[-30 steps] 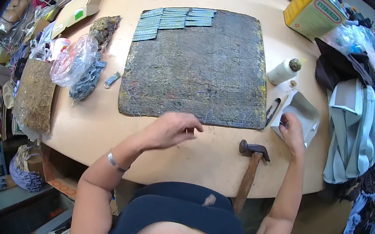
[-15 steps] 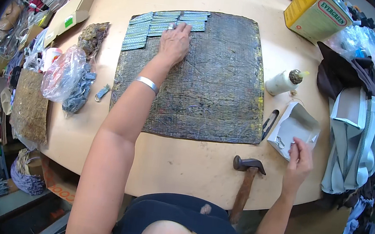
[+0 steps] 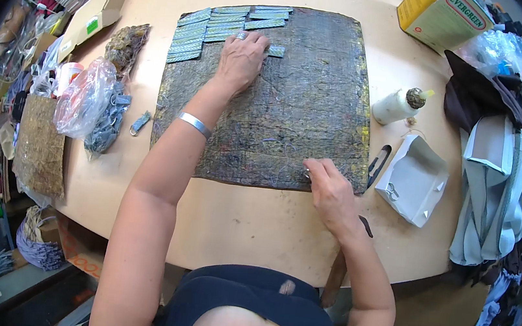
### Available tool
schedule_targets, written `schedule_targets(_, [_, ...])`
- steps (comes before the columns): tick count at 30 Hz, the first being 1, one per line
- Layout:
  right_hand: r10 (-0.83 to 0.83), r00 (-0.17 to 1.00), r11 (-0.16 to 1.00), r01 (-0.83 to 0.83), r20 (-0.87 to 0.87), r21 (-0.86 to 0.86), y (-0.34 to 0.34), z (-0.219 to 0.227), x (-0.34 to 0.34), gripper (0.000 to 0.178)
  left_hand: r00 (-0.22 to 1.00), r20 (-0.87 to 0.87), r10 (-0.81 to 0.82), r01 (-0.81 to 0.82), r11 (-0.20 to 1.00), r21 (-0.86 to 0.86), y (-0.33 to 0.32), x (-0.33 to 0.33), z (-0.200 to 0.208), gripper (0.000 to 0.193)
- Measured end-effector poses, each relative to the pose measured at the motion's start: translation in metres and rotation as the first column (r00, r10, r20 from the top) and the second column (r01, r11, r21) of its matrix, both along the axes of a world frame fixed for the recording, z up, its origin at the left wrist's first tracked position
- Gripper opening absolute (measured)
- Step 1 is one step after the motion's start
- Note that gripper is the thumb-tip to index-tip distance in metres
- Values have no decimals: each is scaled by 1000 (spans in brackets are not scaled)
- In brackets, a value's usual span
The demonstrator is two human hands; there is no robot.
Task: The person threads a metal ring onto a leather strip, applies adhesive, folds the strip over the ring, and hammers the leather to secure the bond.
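Here we see the left hand (image 3: 242, 63) at a patterned strip (image 3: 277, 51) on the dark mat (image 3: 310, 104), its grip unclear to us, while the right hand (image 3: 333, 195) pinches a small metal piece (image 3: 307, 170) over the mat's near edge.

On the far right corner of my pale wooden table (image 3: 247, 223) I see a boxy yellow metal tin (image 3: 444, 21), with a crumpled clear plastic bag (image 3: 495, 51) just beside it. Nearer me lie a dark folded cloth (image 3: 478, 92) and draped pale blue-grey fabric pieces (image 3: 491, 191). To my left are a tan cardboard box (image 3: 93, 18) and a rough brown slab (image 3: 43, 146); below, a bundle of lavender strands, perhaps cord (image 3: 39, 243).
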State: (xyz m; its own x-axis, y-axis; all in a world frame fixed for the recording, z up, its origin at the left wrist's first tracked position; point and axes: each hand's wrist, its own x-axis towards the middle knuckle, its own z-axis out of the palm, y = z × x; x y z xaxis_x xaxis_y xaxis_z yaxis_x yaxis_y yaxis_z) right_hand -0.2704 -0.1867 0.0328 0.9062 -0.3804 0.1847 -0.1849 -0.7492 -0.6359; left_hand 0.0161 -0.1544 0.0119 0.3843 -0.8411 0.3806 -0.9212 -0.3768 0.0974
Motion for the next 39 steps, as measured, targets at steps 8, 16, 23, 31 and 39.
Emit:
schedule_targets(8, [-119,979,992,124,166,-23,-5,7,1,20,953,-239,-188,155,976,-150,24,-7,11,10])
schedule_targets(16, [-106,964,969,155,246,-192,7,26,13,45,611,-598,-519,476,844,-246,58,-110,37,13])
schedule_targets(23, [-23,997,1000,23,77,0,24,4,5,41,436,-806,-400,438,877,-199,84,-130,24,17])
schedule_targets(31, [-10,997,999,14,83,-48,48,10,-23,32,548,-741,-388,322,915,-241,86,-138,14,14])
schedule_targets(39, [-22,1000,984,19,-18,-178,50,-13,-8,38,885,-431,-178,124,981,-150,61,-142,11,29])
